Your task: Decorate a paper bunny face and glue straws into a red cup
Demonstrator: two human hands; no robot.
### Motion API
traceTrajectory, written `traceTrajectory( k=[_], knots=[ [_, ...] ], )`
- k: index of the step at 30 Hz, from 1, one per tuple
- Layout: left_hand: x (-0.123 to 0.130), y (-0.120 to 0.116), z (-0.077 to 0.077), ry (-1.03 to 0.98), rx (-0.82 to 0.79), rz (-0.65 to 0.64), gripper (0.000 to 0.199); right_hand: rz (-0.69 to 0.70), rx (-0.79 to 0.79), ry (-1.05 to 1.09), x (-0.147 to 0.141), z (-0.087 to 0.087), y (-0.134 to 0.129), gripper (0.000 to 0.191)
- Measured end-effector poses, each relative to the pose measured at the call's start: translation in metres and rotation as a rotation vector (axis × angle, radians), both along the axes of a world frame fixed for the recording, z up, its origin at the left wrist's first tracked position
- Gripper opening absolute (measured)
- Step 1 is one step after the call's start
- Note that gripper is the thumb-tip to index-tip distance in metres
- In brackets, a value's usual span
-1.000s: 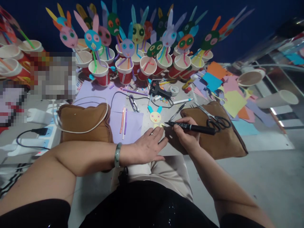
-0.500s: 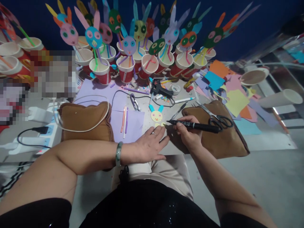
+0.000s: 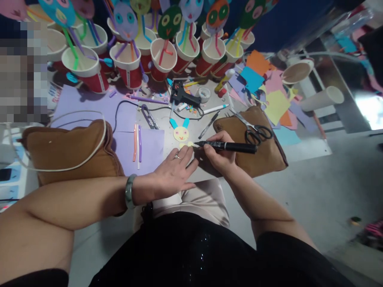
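My right hand [image 3: 222, 157] grips a black marker pen [image 3: 241, 147], its tip pointing left at small yellow paper pieces [image 3: 189, 144]. Whether the tip touches them I cannot tell. Stretched flat on the table, my left hand [image 3: 172, 171] has its fingertips at these pieces and partly hides them. Just beyond lies a yellow paper rabbit face [image 3: 181, 134] with blue ears, pink eyes and a small mouth. Left of it, orange, white and purple straws [image 3: 137, 145] rest on purple paper [image 3: 154, 149].
Red paper cups [image 3: 163, 59] holding paper rabbit heads on straws line the back. A black glue gun [image 3: 185, 95], box cutter [image 3: 149, 116] and tape roll [image 3: 204, 94] lie mid-table. Scissors [image 3: 254, 129] rest on the right brown cushion [image 3: 269, 155]; another brown cushion [image 3: 66, 153] supports my left forearm.
The camera view has shifted, so the table things appear further left and higher. Both hands keep nearly the same pose, with the marker tip still by the yellow pieces.
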State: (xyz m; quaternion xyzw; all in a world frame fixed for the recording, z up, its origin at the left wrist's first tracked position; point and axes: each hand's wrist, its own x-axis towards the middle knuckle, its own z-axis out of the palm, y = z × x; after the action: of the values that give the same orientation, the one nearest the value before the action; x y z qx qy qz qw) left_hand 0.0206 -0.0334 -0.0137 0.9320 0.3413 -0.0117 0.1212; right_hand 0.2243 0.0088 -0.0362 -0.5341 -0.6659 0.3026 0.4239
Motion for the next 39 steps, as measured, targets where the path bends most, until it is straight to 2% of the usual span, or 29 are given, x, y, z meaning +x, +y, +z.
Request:
traceTrajectory(
  k=[7, 13, 31, 39],
  knots=[
    [-0.0014, 0.0019, -0.0016, -0.002, 0.018, 0.003, 0.072, 0.085, 0.047, -0.133, 0.0009, 0.0066, 0.0019, 0.023],
    [-0.0013, 0.0025, -0.0009, -0.006, -0.003, 0.001, 0.069, 0.133, 0.060, -0.188, -0.0008, 0.0068, 0.0033, 0.017],
    [-0.0007, 0.0013, -0.0004, 0.002, 0.060, 0.010, 0.071, 0.136, 0.092, -0.225, -0.0014, 0.0028, 0.0071, 0.017],
    [0.0000, 0.0034, 0.0043, 0.043, 0.026, 0.007, 0.072, 0.144, 0.095, -0.217, -0.0010, 0.0035, 0.0072, 0.017]
  ],
)
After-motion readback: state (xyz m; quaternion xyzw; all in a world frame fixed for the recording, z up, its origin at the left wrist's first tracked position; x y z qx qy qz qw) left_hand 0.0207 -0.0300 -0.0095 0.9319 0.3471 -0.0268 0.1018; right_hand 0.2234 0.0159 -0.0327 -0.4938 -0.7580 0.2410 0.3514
